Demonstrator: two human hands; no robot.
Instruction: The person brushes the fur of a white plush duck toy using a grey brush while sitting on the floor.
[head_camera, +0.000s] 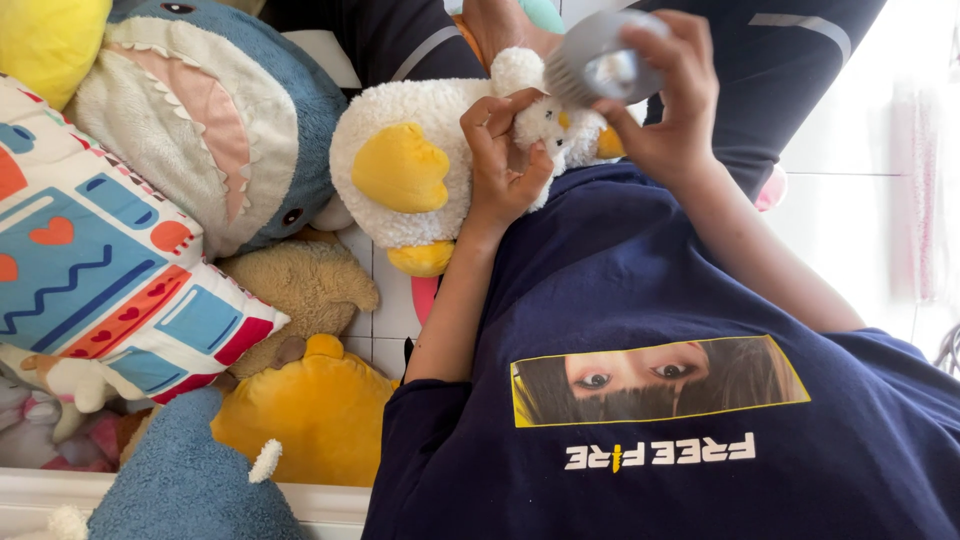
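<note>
Head view
Left hand (500, 160): fingers curled and pinched into the fleece of the duck toy (430, 165) near its head, clamped on the plush.
Right hand (665, 105): fingers wrapped around a grey brush (600, 58), bristles turned toward the duck toy's head; grip closed on the brush body.
Duck toy place: on the person's lap, against the dark blue shirt (680, 300), just beside the shark plush (220, 110).
Duck toy parts: white curly fleece body, yellow wing facing the camera, yellow foot (420, 260) at the lower edge, small beak near the brush.
Handling: likely light, soft and squashy; the fleece gives under the fingers and should not slip. Nothing looks fragile. Best held by bunching fleece at the neck or body, as the left hand does, so the head stays steady under the bristles.
Long axis: runs roughly across the frame, rump toward the shark plush, head toward the brush.
Facing: the head points to the frame's right and slightly up; the exact face direction is partly hidden by the fingers.
Around: patterned cushion (100, 260) at the left, brown plush (300, 285) and orange plush (310, 410) below it, a blue plush (190, 480) at the bottom edge, white tiled floor (385, 320) between them.
</note>
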